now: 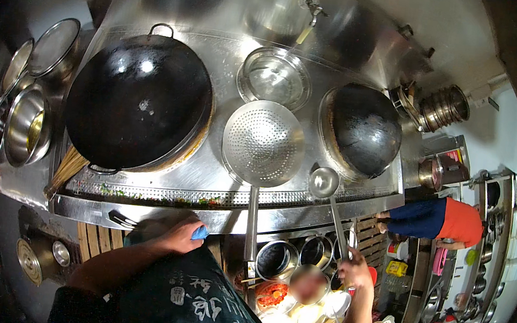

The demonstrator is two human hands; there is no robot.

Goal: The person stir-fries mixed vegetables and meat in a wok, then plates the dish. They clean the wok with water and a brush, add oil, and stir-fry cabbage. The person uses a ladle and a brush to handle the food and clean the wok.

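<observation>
My right hand [357, 270] grips the handle end of a steel ladle [324, 182]. The ladle's bowl lies over the perforated drain strip [278, 199] at the stove's front. My left hand [185, 235] is closed around a blue cloth [200, 232], by the stove's front edge. Between the hands a large perforated strainer [264, 143] rests partly over a steel basin [276, 76], its handle jutting past the edge. A big black wok [138, 100] stands on the left, tilted, its dark surface towards me. A smaller black wok [366, 130] sits on the right.
Bowls and pots of ingredients, among them a red chopped one [272, 294], crowd the space beside my right arm. A bamboo brush [66, 170] leans by the big wok. Steel bowls [29, 126] stand far left. Another person [459, 222] is at shelves on the right.
</observation>
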